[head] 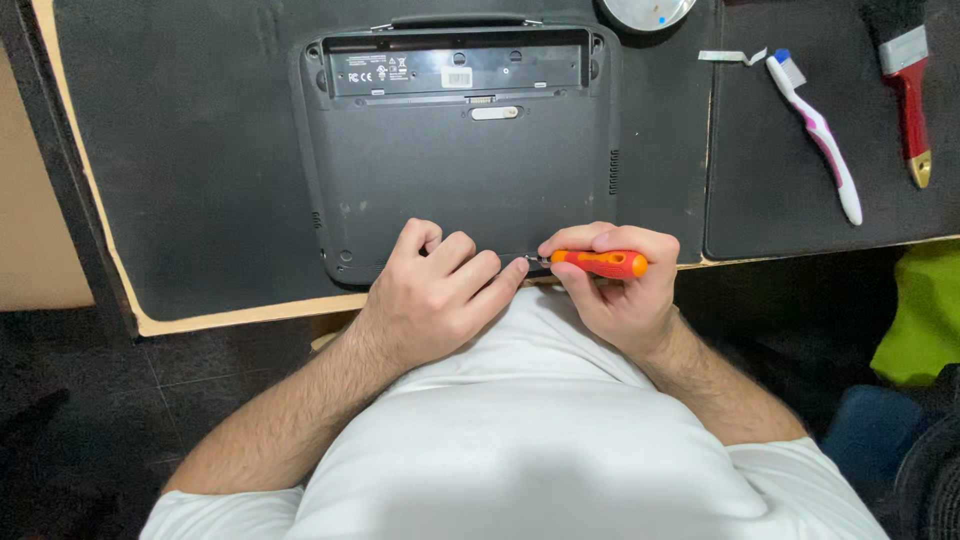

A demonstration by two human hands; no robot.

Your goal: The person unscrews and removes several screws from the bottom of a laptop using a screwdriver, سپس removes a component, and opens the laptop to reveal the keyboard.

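A dark grey laptop [460, 170] lies upside down on a black mat [200, 150], its empty battery bay at the far side. My right hand [620, 290] grips an orange-handled screwdriver [600, 263], held sideways with its tip pointing left at the laptop's near edge. My left hand [435, 290] rests on that near edge, fingers curled, with the index fingertip touching the screwdriver tip. The spot under the tip is hidden by my fingers.
A second black mat [800, 190] on the right holds a white and pink toothbrush [820, 135] and a red-handled paintbrush [910, 95]. A round metal dish [645, 12] sits at the far edge. A green object [925, 315] lies off the table at the right.
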